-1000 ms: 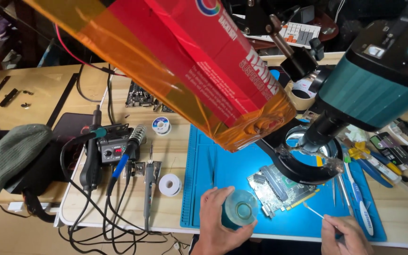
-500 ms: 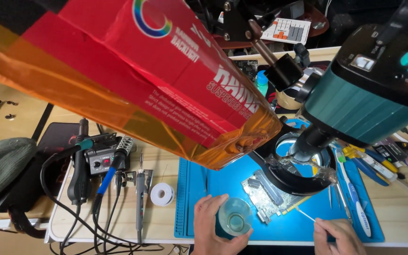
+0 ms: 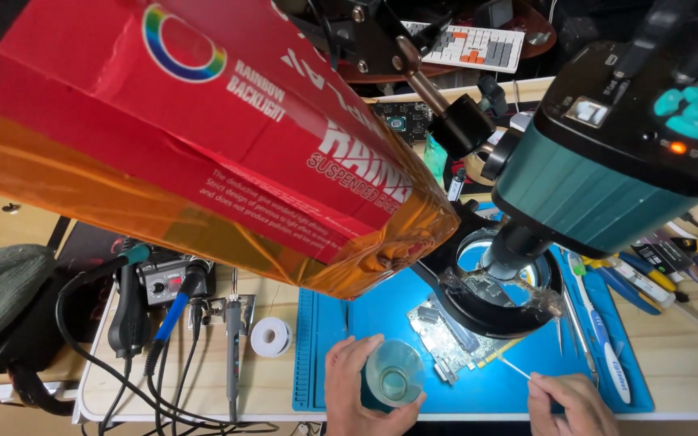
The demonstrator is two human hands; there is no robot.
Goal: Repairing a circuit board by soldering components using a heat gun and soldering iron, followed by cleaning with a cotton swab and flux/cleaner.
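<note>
Jar [image 3: 395, 378] sits open on blue mat [image 3: 325, 339], left hand [image 3: 357, 396] wrapped round it; right hand [image 3: 571, 404] pinches swab [image 3: 519, 371] near circuit board [image 3: 454, 343]. Knocked jar could spill onto board.

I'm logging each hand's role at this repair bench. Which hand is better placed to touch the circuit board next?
Right. The right hand holds a cotton swab whose tip lies just beside the circuit board. The left hand is occupied, wrapped around a small clear cup.
</note>
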